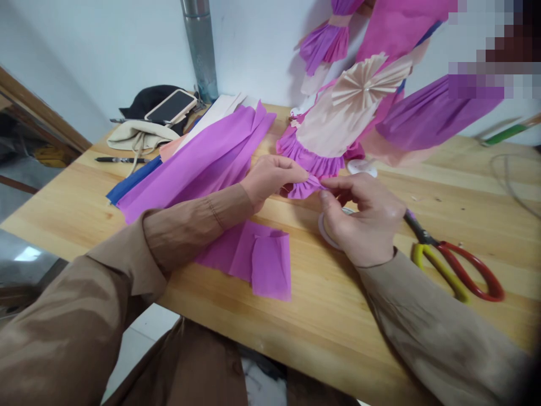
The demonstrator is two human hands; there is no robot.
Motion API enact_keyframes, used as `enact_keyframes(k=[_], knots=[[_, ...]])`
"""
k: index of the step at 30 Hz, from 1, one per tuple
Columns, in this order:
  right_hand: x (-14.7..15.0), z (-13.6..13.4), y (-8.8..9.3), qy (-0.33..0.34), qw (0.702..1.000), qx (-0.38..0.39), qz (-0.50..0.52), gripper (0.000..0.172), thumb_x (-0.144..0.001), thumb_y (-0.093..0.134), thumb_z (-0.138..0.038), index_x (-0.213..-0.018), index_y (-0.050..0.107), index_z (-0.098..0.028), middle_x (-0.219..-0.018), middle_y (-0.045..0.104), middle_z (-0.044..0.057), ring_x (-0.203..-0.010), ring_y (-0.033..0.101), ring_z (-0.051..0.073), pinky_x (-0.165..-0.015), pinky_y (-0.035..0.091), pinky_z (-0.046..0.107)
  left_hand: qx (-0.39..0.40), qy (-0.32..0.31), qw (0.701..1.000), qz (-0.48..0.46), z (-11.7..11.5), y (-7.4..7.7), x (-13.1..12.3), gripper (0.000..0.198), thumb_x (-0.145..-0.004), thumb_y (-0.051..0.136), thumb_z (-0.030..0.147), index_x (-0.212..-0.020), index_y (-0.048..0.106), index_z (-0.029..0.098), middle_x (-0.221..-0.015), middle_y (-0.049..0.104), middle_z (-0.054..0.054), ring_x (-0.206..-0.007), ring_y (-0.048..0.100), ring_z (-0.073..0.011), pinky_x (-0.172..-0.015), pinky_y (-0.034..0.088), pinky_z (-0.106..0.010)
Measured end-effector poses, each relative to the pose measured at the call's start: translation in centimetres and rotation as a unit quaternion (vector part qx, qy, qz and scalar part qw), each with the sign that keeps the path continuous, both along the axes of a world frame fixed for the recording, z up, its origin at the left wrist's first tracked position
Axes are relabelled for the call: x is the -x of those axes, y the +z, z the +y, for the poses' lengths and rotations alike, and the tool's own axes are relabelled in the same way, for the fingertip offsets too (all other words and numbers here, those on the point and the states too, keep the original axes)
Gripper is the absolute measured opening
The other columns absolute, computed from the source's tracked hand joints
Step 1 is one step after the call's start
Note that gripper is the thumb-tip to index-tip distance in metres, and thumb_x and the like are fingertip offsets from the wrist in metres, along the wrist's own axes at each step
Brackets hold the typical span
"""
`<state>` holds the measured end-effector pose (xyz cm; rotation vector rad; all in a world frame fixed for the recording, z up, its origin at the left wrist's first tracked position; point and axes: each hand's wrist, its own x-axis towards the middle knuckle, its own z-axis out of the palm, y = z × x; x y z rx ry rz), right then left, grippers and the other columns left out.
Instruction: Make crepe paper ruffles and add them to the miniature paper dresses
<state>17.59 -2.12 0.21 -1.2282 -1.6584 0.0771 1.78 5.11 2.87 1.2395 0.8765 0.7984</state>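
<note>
A gathered strip of purple crepe paper (303,188) is pinched between my two hands above the wooden table. My left hand (273,179) grips its pleated part from the left, thumb and fingers together. At the strip's right end, the thumb and forefinger of my right hand (363,214) close on it. Under my right hand lies a white tape roll (327,231), partly hidden. Beyond my hands is a paper doll figure with a pale bodice (338,127), a ruffled purple hem and a pleated fan rosette (367,87).
Large purple crepe sheets (194,160) lie to the left, with a folded purple piece (271,265) nearer me. Scissors (443,254) with red and yellow handles rest at right. Farther back are a phone (171,107), a pen (120,160), a cloth pouch (141,135) and a metal bottle (200,53).
</note>
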Motion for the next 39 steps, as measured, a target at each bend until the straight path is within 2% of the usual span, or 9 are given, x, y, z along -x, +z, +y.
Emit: enact_keyframes(k=[6, 10, 14, 19, 22, 27, 30, 34, 39], knots=[[-0.2, 0.8, 0.7, 0.033, 0.988, 0.076, 0.133, 0.006, -0.08, 0.067, -0.023, -0.082, 0.072, -0.024, -0.077, 0.067, 0.002, -0.065, 0.058, 0.017, -0.06, 0.044, 0.034, -0.138, -0.062, 0.985, 0.085, 0.6, 0.1, 0.2, 0.02, -0.07, 0.064, 0.002, -0.053, 0.064, 0.012, -0.048, 0.055, 0.003, -0.049, 0.046, -0.0044, -0.051, 0.036, -0.019], [-0.2, 1.1, 1.0, 0.076, 0.974, 0.157, 0.143, 0.01, -0.074, 0.074, -0.027, -0.083, 0.074, -0.023, -0.073, 0.069, 0.001, -0.061, 0.058, 0.016, -0.058, 0.044, 0.033, -0.211, -0.103, 0.964, 0.122, 0.5, 0.5, 0.2, 0.022, -0.067, 0.061, -0.001, -0.05, 0.063, 0.013, -0.05, 0.058, 0.002, -0.052, 0.05, -0.0056, -0.054, 0.038, -0.019], [-0.2, 1.1, 0.7, 0.075, 0.97, 0.189, 0.134, 0.014, -0.073, 0.075, -0.028, -0.086, 0.075, -0.024, -0.07, 0.068, 0.001, -0.06, 0.057, 0.016, -0.058, 0.043, 0.034, -0.141, -0.123, 0.974, 0.129, 0.3, 1.1, 0.3, 0.03, -0.073, 0.057, 0.0, -0.045, 0.057, 0.013, -0.044, 0.051, 0.002, -0.046, 0.044, -0.005, -0.05, 0.033, -0.021], [-0.3, 1.0, 0.4, 0.067, 0.976, 0.173, 0.113, 0.014, -0.075, 0.073, -0.027, -0.088, 0.076, -0.024, -0.07, 0.067, 0.001, -0.059, 0.056, 0.015, -0.057, 0.043, 0.032, -0.029, -0.086, 0.991, 0.1, 0.2, 1.3, 0.0, 0.037, -0.079, 0.053, -0.002, -0.045, 0.052, 0.013, -0.043, 0.046, 0.004, -0.043, 0.04, -0.0039, -0.048, 0.031, -0.02], [-0.3, 1.0, 0.7, 0.057, 0.988, 0.131, 0.059, 0.01, -0.079, 0.07, -0.025, -0.088, 0.075, -0.026, -0.072, 0.067, 0.002, -0.062, 0.056, 0.017, -0.058, 0.044, 0.033, -0.017, -0.08, 0.992, 0.096, 0.0, 1.5, -0.2, 0.039, -0.085, 0.053, 0.001, -0.047, 0.053, 0.012, -0.044, 0.045, 0.004, -0.043, 0.038, -0.0032, -0.048, 0.03, -0.02], [-0.4, 0.8, 1.4, 0.054, 0.995, 0.071, -0.045, 0.009, -0.085, 0.067, -0.024, -0.082, 0.073, -0.03, -0.075, 0.066, 0.003, -0.068, 0.056, 0.021, -0.063, 0.044, 0.038, -0.056, -0.07, 0.987, 0.137, -0.4, 1.6, -0.4, 0.052, -0.099, 0.046, 0.029, -0.052, 0.059, 0.011, -0.048, 0.051, -0.001, -0.047, 0.045, -0.0064, -0.052, 0.037, -0.022], [-0.6, 0.8, 1.3, 0.049, 0.99, 0.047, -0.123, 0.013, -0.087, 0.063, -0.024, -0.077, 0.069, -0.028, -0.074, 0.063, 0.005, -0.071, 0.057, 0.023, -0.065, 0.042, 0.04, -0.071, -0.075, 0.981, 0.163, -0.4, 1.4, -0.5, 0.058, -0.101, 0.041, 0.037, -0.05, 0.057, 0.013, -0.052, 0.055, -0.003, -0.05, 0.049, -0.0081, -0.055, 0.041, -0.023], [-0.8, 0.9, 1.1, 0.037, 0.971, 0.027, -0.235, 0.02, -0.09, 0.055, -0.023, -0.07, 0.059, -0.026, -0.071, 0.057, 0.008, -0.071, 0.053, 0.026, -0.061, 0.04, 0.041, -0.075, -0.087, 0.979, 0.168, -0.2, 1.0, -0.6, 0.054, -0.1, 0.043, 0.034, -0.051, 0.057, 0.014, -0.053, 0.057, -0.003, -0.049, 0.051, -0.0095, -0.054, 0.043, -0.024], [-0.7, 1.0, 0.9, 0.042, 0.966, 0.023, -0.253, 0.019, -0.087, 0.052, -0.015, -0.071, 0.05, -0.027, -0.073, 0.052, 0.008, -0.071, 0.05, 0.025, -0.06, 0.04, 0.042, -0.027, -0.081, 0.99, 0.116, 0.1, 0.8, -0.7, 0.059, -0.094, 0.054, 0.05, -0.046, 0.049, 0.015, -0.047, 0.049, -0.003, -0.044, 0.043, -0.0084, -0.047, 0.034, -0.025]])
